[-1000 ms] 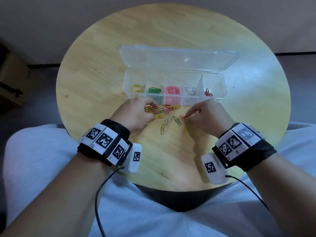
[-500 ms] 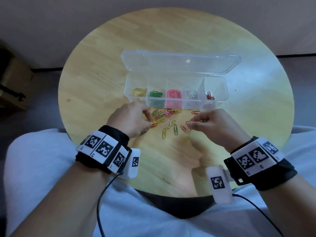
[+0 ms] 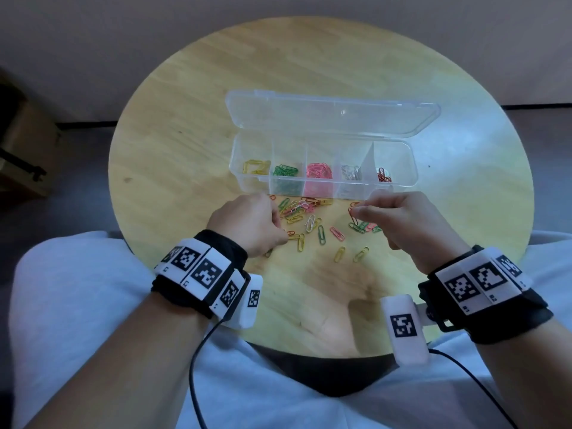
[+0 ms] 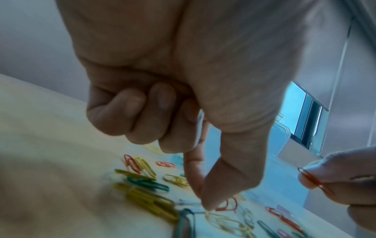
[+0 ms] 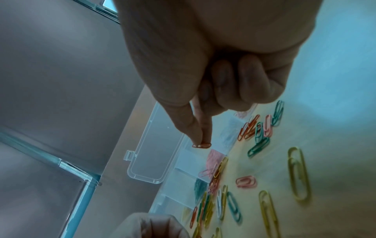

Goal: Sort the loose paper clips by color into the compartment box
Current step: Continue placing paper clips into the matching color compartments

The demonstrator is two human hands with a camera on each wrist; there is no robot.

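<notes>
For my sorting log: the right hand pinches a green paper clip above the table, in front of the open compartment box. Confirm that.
Wrong in one point: the paper clip in the right hand is red, not green, as the left wrist view shows. The rest stands: it is pinched above the table, in front of the open compartment box.

Right hand (image 3: 402, 218) now raised off the table (image 3: 185, 150), red clip (image 3: 352, 213) pinched.
</notes>
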